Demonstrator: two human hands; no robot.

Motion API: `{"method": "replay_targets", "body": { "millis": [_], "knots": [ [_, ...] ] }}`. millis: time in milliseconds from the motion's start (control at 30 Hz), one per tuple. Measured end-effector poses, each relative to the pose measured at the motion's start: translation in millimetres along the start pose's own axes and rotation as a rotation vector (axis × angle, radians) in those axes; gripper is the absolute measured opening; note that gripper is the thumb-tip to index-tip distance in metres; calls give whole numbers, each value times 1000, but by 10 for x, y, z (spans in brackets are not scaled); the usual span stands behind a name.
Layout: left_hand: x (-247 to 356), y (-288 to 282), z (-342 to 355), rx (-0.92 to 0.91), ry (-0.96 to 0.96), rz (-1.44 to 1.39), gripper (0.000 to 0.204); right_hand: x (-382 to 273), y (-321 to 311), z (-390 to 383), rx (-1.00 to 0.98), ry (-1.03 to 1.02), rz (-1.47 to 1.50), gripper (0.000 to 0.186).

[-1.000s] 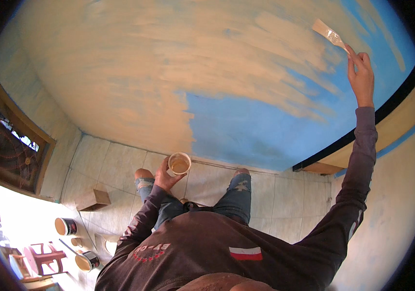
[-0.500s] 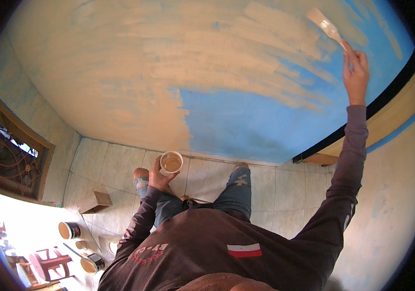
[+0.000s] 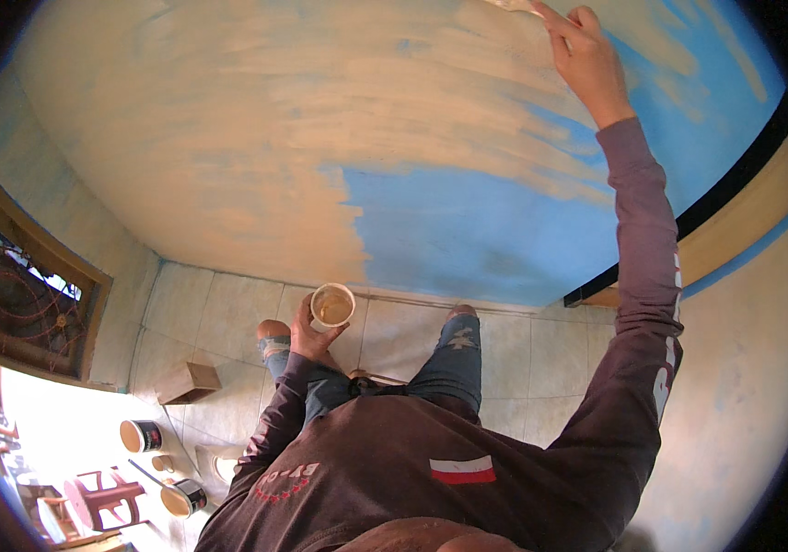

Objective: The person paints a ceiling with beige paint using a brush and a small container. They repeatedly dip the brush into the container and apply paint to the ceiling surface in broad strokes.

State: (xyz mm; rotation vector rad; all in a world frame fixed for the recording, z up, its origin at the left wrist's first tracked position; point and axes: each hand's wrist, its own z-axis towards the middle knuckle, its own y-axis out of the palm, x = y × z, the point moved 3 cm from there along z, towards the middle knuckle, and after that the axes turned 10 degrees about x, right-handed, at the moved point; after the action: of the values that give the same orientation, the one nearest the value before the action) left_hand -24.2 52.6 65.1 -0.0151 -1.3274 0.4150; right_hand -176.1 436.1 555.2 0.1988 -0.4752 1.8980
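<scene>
In front of my left knee, my left hand is wrapped round a white cup with beige paint inside. My right hand is raised high against the wall, its fingers closed on the handle of a paintbrush. Only part of the brush shows, as the picture's top edge cuts off the rest. Streaky beige paint covers much of the wall. A bare blue patch stays low in the middle, with more blue at the upper right.
Black-and-white paint tubs stand on the tiled floor at the lower left, one with a long handle sticking out. Nearby are a brown box and a reddish plastic stool. A dark-framed window is at the left; a black-edged panel at the right.
My right hand has swept the paintbrush up and to the left across the wall, so the brush now reaches the top edge. My left hand with the cup has barely moved.
</scene>
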Motion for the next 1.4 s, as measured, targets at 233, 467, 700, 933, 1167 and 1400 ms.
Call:
{"method": "replay_targets", "body": {
  "millis": [233, 467, 700, 933, 1167, 1400],
  "knots": [
    [-50, -41, 20, -18, 2, 152, 90, 809, -295, -572, -159, 20, -221, 43],
    [-57, 53, 54, -42, 19, 9, 92, 1146, -811, -828, -250, 157, -332, 43],
    [-171, 14, 29, -46, 34, 18, 94, 1534, -1169, -1206, -304, 257, -457, 42],
    [-192, -83, 23, -36, 6, 91, 93, 1790, -1498, -1855, -327, 407, -604, 39],
    [-99, -83, 84, -20, -9, 84, 92, 1349, -1527, -2114, 52, 430, -430, 34],
    [47, 46, 148, -42, 28, 22, 92, 180, -747, -1855, 123, 865, 244, 33]
  ]
}}
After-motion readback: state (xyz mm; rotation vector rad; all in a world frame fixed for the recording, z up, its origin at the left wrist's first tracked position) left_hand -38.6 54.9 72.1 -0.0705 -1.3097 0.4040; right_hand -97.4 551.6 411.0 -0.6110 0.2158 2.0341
